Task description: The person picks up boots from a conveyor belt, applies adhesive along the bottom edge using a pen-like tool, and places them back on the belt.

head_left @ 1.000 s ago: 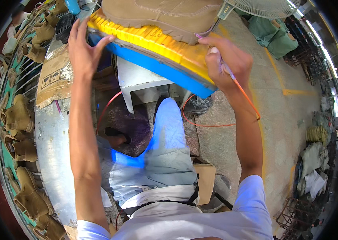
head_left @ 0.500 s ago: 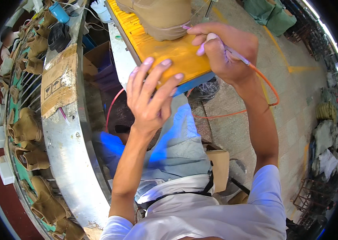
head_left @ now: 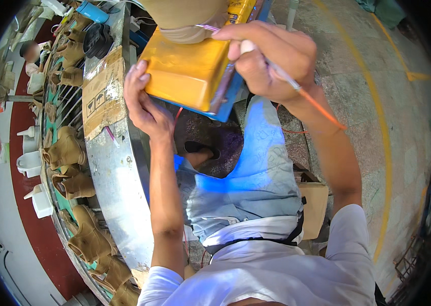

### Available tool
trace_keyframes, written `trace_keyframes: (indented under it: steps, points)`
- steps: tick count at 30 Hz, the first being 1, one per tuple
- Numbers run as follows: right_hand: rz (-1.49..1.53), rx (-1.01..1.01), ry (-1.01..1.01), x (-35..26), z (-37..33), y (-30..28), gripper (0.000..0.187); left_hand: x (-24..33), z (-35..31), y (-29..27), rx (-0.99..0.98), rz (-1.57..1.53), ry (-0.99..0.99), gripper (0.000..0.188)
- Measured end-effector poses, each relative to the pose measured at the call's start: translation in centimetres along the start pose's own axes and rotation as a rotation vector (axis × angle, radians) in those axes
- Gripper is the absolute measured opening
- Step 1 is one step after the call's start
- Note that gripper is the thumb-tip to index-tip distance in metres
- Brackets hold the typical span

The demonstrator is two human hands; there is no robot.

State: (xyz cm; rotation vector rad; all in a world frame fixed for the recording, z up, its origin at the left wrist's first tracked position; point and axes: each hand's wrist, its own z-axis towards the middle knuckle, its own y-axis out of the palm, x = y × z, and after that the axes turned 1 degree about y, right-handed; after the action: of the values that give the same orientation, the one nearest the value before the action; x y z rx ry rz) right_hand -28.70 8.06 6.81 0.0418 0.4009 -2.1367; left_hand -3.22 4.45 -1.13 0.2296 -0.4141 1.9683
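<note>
A yellow-topped block under a tan boot, with a slim corded tool at the boot's lower edge.
The boot stands on the block's far part; keeping the block still and drawing the tip lightly and evenly round the curve would likely serve best. The left hand has its fingers close together at the block's left side; whether they grip or merely rest, I cannot tell. The right hand pinches the tool, fingers narrow, its tip apparently touching the boot.
</note>
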Motion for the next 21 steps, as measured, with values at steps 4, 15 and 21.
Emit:
trace_keyframes:
  steps: [4, 15, 21]
  points:
    - [-0.085, 0.056, -0.119, 1.4, 0.1, 1.9, 0.029, -2.7, 2.4, -0.6, -0.053, -0.069, -0.150, 0.025]
    - [-0.347, -0.054, -0.175, 4.4, 1.6, -0.1, 0.032, -1.2, 6.3, 0.3, -0.216, 0.291, -0.327, 0.053]
    - [-0.259, -0.066, -0.185, 5.0, 1.8, -1.6, 0.029, -1.7, 6.8, 0.7, -0.212, 0.243, -0.384, 0.055]
